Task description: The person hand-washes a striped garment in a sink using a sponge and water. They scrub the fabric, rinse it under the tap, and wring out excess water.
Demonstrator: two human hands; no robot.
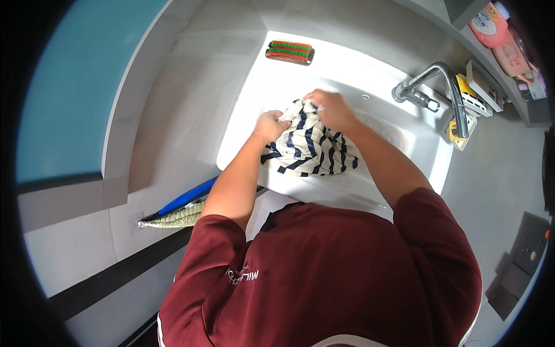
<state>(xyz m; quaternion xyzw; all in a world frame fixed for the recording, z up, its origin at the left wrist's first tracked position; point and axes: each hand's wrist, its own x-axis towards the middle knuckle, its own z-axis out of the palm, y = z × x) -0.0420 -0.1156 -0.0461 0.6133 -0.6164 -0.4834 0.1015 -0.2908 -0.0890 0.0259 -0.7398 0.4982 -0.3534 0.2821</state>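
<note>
A white cloth garment with dark navy stripes (312, 145) lies bunched in a white sink (251, 97), part of it spread over the near side. My left hand (271, 126) grips its upper left edge between thumb and fingers. At the upper right of the bunched cloth, my right hand (331, 108) is closed on a fold; it is slightly blurred. Between the two hands the fabric is gathered into a raised peak. The fingertips of my right hand are partly hidden.
A scrub brush (289, 53) rests bristles up on the sink's far left corner. A chrome faucet (446, 69) arches over the right rim, beside soap holders (464, 130). Pink bottles (490, 26) stand on a shelf at upper right. Towels (182, 208) hang at left.
</note>
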